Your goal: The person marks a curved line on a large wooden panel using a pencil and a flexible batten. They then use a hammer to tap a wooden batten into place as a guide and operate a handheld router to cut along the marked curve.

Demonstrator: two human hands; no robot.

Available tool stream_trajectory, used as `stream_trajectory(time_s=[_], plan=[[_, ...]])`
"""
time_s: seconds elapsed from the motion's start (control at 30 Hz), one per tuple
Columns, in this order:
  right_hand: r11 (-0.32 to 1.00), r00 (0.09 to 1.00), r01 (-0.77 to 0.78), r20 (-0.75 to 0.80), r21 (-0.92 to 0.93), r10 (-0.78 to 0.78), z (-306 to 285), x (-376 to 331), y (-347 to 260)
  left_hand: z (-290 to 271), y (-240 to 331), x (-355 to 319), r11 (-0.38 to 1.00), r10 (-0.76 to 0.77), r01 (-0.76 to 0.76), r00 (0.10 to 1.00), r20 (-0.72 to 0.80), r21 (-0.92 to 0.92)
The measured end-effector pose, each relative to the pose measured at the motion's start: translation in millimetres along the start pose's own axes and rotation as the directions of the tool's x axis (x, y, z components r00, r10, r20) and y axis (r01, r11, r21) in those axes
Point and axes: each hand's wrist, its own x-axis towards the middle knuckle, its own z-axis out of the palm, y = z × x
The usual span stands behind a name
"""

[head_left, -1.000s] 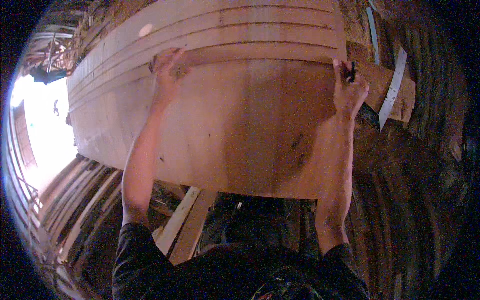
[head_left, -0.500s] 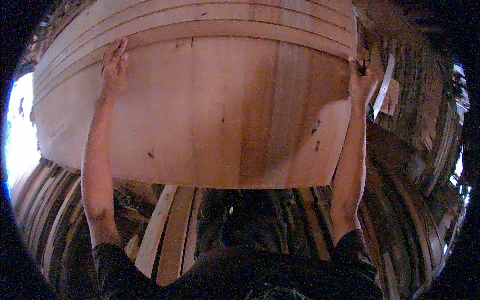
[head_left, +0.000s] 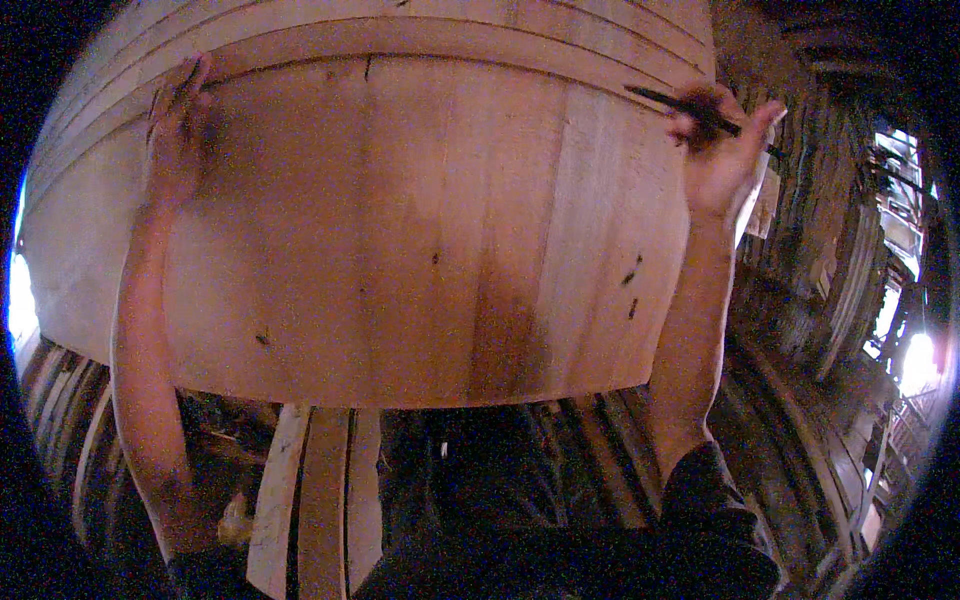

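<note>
A wide wooden panel (head_left: 430,210), with dark knots and brown streaks, spans the view in front of me. Toward its far side, my left hand (head_left: 180,135) rests against the wood near a long dark seam. Its fingers are stretched out and somewhat blurred, and no object shows in them. At the panel's far right, my right hand (head_left: 725,155) holds a slim dark pencil-like marker (head_left: 655,97) in its fingers, the thumb sticking out to the right. The marker's tip points left over the wood, close to the seam; whether it touches cannot be made out.
Beyond the seam lie several parallel wooden strips (head_left: 440,32). Pale planks (head_left: 325,490) stretch below the panel's near edge beside my legs. More dark timber (head_left: 790,430) lies at the right, with a bright light (head_left: 920,362) past it.
My right hand has turned and opened outward from the panel's edge, bringing the marker into plain sight. The left hand has shifted left in the view, and the view itself has moved.
</note>
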Motion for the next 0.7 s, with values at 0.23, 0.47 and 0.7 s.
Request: stream_trajectory(time_s=[0.23, 0.47, 0.7], plan=[[0.800, 0.911, 0.379, 0.340, -0.465, -0.234, 101.9, -2.9, 0.8, -43.6, 0.8, 12.4, 0.993, 0.103, -0.102, 0.995, -0.011, 0.067], [0.899, 0.917, 0.299, 0.357, -0.321, -0.178, 135.6, 3.8, 6.5, -70.7, -20.0, 46.0, 0.978, 0.168, -0.168, 0.986, 0.008, 0.125], [0.852, 0.863, 0.448, 0.382, -0.272, -0.331, 127.2, 3.1, 18.0, -100.0, -29.4, 60.6, 0.960, 0.224, -0.226, 0.974, 0.031, 0.166]])
